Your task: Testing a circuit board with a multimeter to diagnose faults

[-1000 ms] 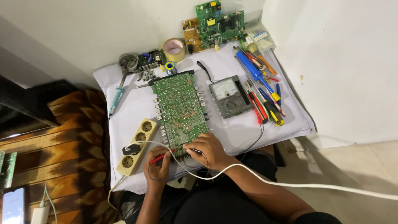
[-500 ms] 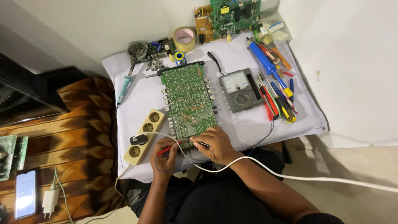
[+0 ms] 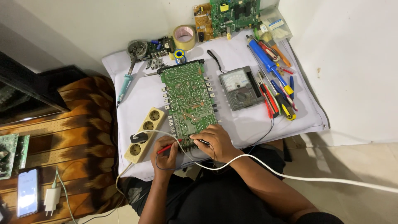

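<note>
— Cloth (image 3: 257,124) under everything?
— Yes; green circuit board (image 3: 187,99) lies just above both hands, meter (image 3: 240,88) up and to the right.
— Hands?
— Left hand (image 3: 165,154) pinches a red probe (image 3: 168,147); right hand (image 3: 215,141) pinches a black probe (image 3: 202,142), tips at the board's near edge.

Analog multimeter (image 3: 240,88) up-right of the grip, screwdrivers (image 3: 277,85) beyond it. Power strip (image 3: 144,133) just left. Tape roll (image 3: 185,36) and spare boards (image 3: 227,14) far above. Phone (image 3: 27,198) far lower-left.
</note>
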